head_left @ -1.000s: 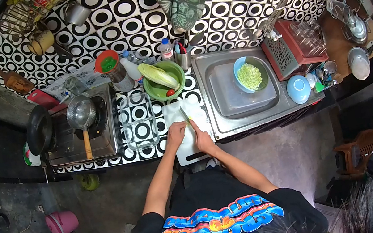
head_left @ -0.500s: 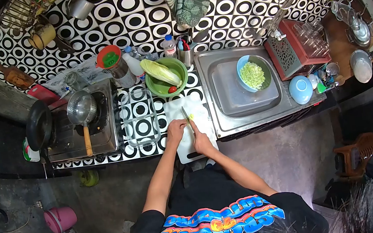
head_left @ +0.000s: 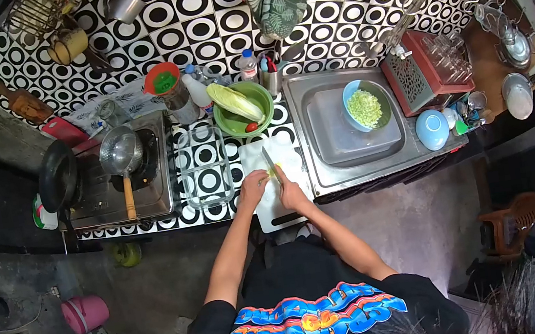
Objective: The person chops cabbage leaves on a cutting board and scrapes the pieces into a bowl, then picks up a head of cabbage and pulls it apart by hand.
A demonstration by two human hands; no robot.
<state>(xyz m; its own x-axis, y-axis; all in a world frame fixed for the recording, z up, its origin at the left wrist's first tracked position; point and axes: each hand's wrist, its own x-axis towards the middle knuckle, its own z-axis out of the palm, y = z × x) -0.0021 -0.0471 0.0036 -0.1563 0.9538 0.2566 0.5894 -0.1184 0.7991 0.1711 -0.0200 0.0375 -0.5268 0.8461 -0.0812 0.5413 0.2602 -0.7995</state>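
A white cutting board (head_left: 288,157) lies at the counter's front edge. My right hand (head_left: 291,193) is closed round a knife (head_left: 270,158), whose blade points away from me over the board. Just left of the knife, my left hand (head_left: 254,186) has its fingers pinched together at a small yellowish piece (head_left: 277,168), too small to name. Behind the board, a green bowl (head_left: 227,126) holds a pale cabbage (head_left: 234,103) and a red tomato (head_left: 251,127).
A clear glass dish (head_left: 208,201) sits left of the board, beside the stove (head_left: 92,209) with its strainer (head_left: 120,149) and pan (head_left: 58,174). On the right, a blue bowl (head_left: 345,98) of chopped greens (head_left: 365,109) stands on an upturned tub (head_left: 332,141) in the sink.
The knife and my right hand have shifted slightly, with the blade now showing more clearly above the board. The whole view has moved a little.
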